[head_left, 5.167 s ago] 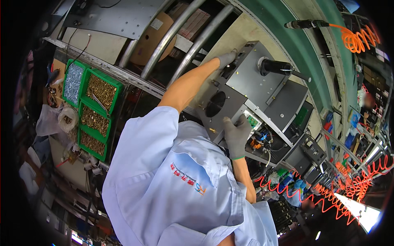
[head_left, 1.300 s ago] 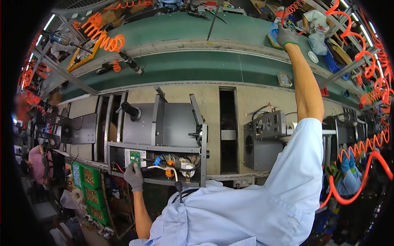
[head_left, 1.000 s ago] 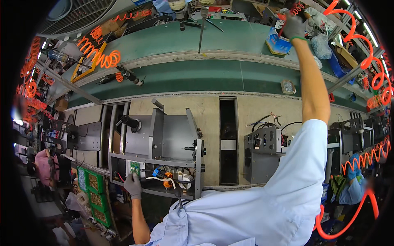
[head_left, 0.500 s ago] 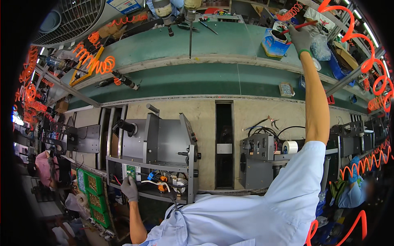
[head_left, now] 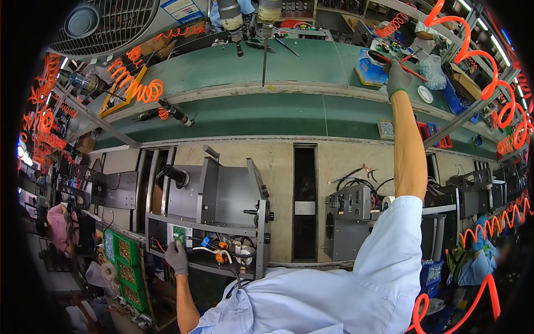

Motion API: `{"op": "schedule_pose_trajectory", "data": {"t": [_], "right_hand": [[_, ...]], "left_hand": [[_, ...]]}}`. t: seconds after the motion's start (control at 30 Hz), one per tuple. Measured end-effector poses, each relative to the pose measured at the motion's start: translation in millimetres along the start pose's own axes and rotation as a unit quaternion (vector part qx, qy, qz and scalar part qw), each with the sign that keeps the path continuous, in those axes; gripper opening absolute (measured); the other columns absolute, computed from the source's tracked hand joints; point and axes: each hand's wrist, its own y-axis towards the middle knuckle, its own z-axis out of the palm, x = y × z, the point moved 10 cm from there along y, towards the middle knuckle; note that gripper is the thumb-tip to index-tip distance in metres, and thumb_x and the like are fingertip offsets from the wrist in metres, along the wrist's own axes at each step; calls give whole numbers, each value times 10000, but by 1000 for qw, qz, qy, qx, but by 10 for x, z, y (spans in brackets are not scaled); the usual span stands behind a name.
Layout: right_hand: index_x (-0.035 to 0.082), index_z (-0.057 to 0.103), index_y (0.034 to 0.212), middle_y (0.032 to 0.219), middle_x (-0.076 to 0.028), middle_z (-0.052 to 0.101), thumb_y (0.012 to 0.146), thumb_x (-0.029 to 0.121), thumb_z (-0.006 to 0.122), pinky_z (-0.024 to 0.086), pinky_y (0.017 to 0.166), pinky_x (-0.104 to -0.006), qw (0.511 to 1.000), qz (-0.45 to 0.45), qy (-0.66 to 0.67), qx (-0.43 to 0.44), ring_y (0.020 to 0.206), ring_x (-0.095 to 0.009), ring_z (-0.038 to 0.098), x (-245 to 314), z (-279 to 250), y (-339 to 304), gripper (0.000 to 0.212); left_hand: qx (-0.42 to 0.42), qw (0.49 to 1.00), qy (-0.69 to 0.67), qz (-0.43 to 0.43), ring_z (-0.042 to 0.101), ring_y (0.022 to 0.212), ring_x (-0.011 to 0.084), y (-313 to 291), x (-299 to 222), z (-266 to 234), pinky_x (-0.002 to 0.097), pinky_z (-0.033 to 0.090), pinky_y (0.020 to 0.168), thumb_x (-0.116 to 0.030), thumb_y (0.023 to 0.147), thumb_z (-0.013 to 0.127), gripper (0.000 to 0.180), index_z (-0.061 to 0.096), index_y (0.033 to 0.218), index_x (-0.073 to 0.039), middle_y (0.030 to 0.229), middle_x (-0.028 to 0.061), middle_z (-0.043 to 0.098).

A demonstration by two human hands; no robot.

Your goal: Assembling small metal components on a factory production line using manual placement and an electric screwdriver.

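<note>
My left hand (head_left: 177, 258), in a grey glove, is closed at the lower edge of a small green circuit board (head_left: 179, 234). The board lies against a white plate at the front of a grey metal chassis (head_left: 231, 227). Wires and orange-wound coils (head_left: 222, 246) sit just right of it. Stretched far forward, my gloved right hand (head_left: 397, 77) is at the open blue-and-yellow container (head_left: 370, 69) on the upper bench. A thin red stick (head_left: 413, 72) runs through its grip; what is at the stick's end is hidden.
Two power screwdrivers (head_left: 231, 19) hang over the green bench (head_left: 222, 69). Coiled orange air hoses (head_left: 133, 83) hang on both sides. Another grey chassis (head_left: 347, 225) stands to the right. Green bins of screws (head_left: 128, 273) are at lower left. A clear plastic bag (head_left: 433, 71) lies beyond my right hand.
My right hand has come nearer and left, and the red stick has swung from pointing up-right to slanting down-right. My left hand stays at the circuit board. The whole view has shifted slightly.
</note>
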Motion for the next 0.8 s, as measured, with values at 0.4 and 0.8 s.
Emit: {"op": "schedule_pose_trajectory", "data": {"t": [0.4, 0.8], "right_hand": [[26, 722, 1083, 835, -69, 692, 884, 125, 664, 491, 661, -275, 990, -116, 22, 81, 713, -133, 626, -32, 103, -112, 229], [33, 690, 1169, 893, -49, 664, 932, 135, 603, 473, 699, -259, 951, -195, -98, 217, 795, -116, 578, 434, 2, -212, 272]], "left_hand": [[-32, 999, 14, 33, 627, 609, 341, -1, -58, -41, 423, 432, 554, -271, 959, 571, 326, 629, 836, 25, 680, 215, 610], [-21, 1000, -1, 23, 611, 639, 388, 27, -168, -37, 434, 438, 574, -272, 958, 566, 320, 612, 830, 18, 692, 232, 578]]}}
